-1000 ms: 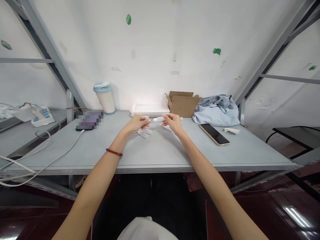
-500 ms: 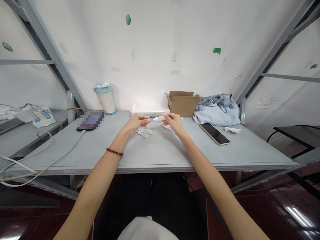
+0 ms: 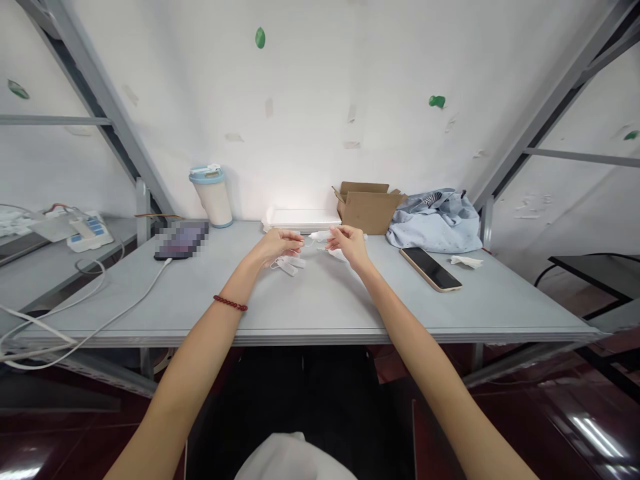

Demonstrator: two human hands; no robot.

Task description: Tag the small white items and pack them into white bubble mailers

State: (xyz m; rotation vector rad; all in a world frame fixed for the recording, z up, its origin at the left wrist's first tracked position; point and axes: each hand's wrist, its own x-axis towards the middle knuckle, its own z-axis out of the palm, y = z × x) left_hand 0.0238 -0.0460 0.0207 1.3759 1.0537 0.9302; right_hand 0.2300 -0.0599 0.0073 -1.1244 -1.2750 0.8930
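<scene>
While right hand (image 3: 351, 247) pinches white piece (image 3: 321, 235), open carton (image 3: 370, 213) hides interior.

A scuffed white wall (image 3: 305, 87) is standing behind a grey worktable (image 3: 320, 300). Small green patches (image 3: 260, 38) and faded tape scraps (image 3: 234, 137) are dotting it. Grey metal posts (image 3: 120, 130) are slanting along both sides, with crossbars (image 3: 575, 157) running outward. A second grey table (image 3: 40, 277) is sitting at left, a black-topped stand (image 3: 597, 273) at right. Below, the dark red floor (image 3: 530, 427) is gleaming, reflecting bright light streaks (image 3: 597, 437) at lower right
</scene>
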